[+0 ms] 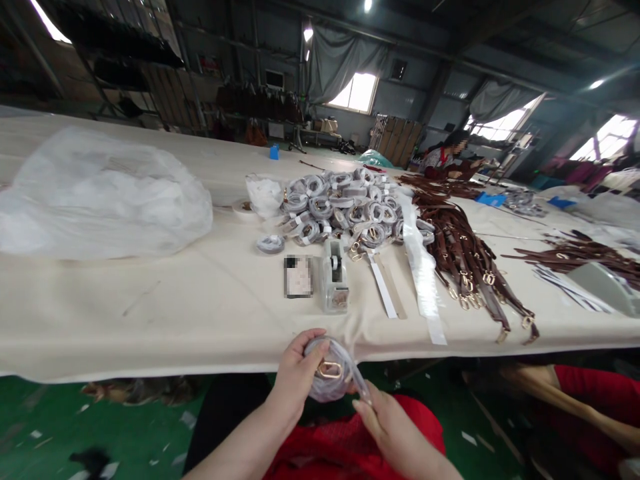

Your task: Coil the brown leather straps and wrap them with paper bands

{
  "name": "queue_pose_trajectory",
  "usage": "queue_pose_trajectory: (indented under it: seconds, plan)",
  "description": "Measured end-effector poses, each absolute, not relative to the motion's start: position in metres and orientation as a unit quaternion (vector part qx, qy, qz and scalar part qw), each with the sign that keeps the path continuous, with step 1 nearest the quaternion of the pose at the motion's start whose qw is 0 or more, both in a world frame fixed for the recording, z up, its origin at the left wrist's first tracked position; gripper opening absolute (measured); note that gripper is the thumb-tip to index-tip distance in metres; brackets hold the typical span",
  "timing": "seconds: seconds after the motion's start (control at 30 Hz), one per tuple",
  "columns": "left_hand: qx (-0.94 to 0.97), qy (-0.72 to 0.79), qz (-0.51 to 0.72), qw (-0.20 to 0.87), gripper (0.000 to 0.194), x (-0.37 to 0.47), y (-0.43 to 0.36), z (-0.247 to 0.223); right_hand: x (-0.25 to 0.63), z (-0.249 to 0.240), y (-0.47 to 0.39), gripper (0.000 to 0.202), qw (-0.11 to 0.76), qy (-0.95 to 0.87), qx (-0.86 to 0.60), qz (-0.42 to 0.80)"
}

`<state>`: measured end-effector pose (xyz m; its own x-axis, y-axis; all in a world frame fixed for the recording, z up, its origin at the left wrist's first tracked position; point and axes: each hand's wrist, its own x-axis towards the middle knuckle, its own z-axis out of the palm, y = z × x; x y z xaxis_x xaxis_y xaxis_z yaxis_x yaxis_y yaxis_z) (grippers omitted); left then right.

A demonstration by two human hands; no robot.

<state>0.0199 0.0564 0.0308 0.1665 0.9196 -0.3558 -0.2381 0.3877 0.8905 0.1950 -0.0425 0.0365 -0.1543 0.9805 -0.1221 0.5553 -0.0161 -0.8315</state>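
A coiled strap in clear plastic wrap (327, 387), with a gold metal buckle on it, is held just off the table's front edge. My left hand (300, 367) grips the coil from its left side, thumb on top. The loose wrapped end at the coil's right is pinched in my right hand (375, 410). Beyond my hands, a tape dispenser (335, 280) stands on the table. One wrapped coil (271, 244) lies apart from a large pile of similar coils (345, 203).
Brown straps with gold buckles (460, 260) lie at the right beside a long white strip (423, 273). A big translucent plastic bag (105, 197) covers the left part of the cream table (210, 313). Another person (443, 163) sits at the far side; someone's arm shows at lower right.
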Motion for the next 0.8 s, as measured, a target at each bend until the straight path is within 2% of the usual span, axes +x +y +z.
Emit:
queue_pose_trajectory:
  seconds: [0.17,0.27,0.33,0.4,0.47,0.53,0.6,0.7,0.8]
  plan:
    - [0.319,0.539,0.468,0.623,0.057,0.043,0.028,0.016,0.15,-0.002,-0.033,0.036,0.43,-0.533,-0.617,0.389]
    - [0.365,0.523,0.457,0.62,0.051,0.038,0.016,0.018,0.164,0.009,-0.023,0.036,0.442,-0.525,-0.606,0.403]
    - [0.43,0.477,0.418,0.642,0.046,0.027,0.014,0.024,0.186,0.031,-0.02,0.035,0.399,-0.568,-0.569,0.441]
    - [0.529,0.413,0.347,0.655,0.043,0.015,0.017,0.03,0.208,0.055,-0.019,0.032,0.299,-0.635,-0.517,0.491]
    - [0.64,0.343,0.26,0.636,0.05,0.006,0.02,0.035,0.223,0.07,-0.023,0.026,0.175,-0.688,-0.486,0.509]
    - [0.715,0.302,0.193,0.6,0.057,0.003,0.017,0.038,0.226,0.072,-0.027,0.02,0.089,-0.716,-0.484,0.495]
    - [0.742,0.311,0.156,0.573,0.047,0.006,0.01,0.036,0.222,0.064,-0.032,0.017,0.06,-0.717,-0.495,0.487]
    - [0.743,0.359,0.148,0.545,0.028,0.011,-0.002,0.028,0.211,0.049,-0.039,0.018,0.071,-0.681,-0.521,0.51]
    - [0.749,0.357,0.151,0.538,0.022,0.01,-0.007,0.019,0.203,0.045,-0.047,0.021,0.075,-0.658,-0.557,0.501]
